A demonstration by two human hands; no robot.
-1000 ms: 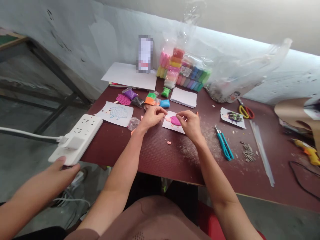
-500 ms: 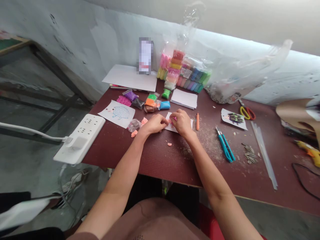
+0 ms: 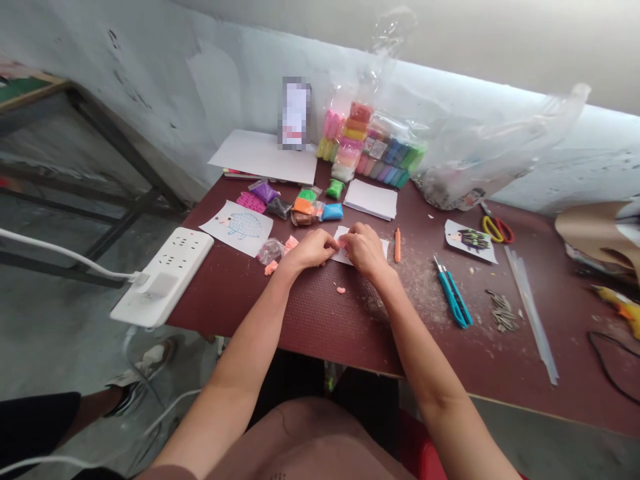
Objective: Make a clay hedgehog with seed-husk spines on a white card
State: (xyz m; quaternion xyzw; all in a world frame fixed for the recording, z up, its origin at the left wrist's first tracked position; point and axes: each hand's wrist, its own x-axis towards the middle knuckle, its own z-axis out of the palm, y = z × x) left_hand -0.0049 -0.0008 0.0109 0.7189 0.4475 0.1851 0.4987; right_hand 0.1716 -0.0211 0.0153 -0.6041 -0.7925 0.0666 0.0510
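Observation:
A small white sheet of paper (image 3: 385,247) lies in front of me, partly covered by my hands. On it is a flat patch of salmon-pink clay (image 3: 342,242). My left hand (image 3: 315,249) is curled at the paper's left edge, its fingertips closed on that edge. With bent fingers pressed together, my right hand (image 3: 367,249) pinches at the pink clay from above; the fingertips are partly hidden. A small pink scrap (image 3: 341,290) lies nearer me on the table. More pink clay (image 3: 271,268) sits by an opened clear wrapper (image 3: 271,251) left of my left hand.
Clay packets (image 3: 303,205), a blue hedgehog drawing (image 3: 243,227) and a power strip (image 3: 165,277) are to the left. An orange crayon-like stick (image 3: 397,245), teal cutters (image 3: 454,297), a decorated hedgehog card (image 3: 470,240), scissors (image 3: 497,229) and seeds (image 3: 504,313) lie right. A person's leg (image 3: 95,410) shows lower left.
My right hand has shifted slightly over the pink clay, its fingers drawn closer together. The left hand stays at the paper's edge. The person's leg at lower left has moved.

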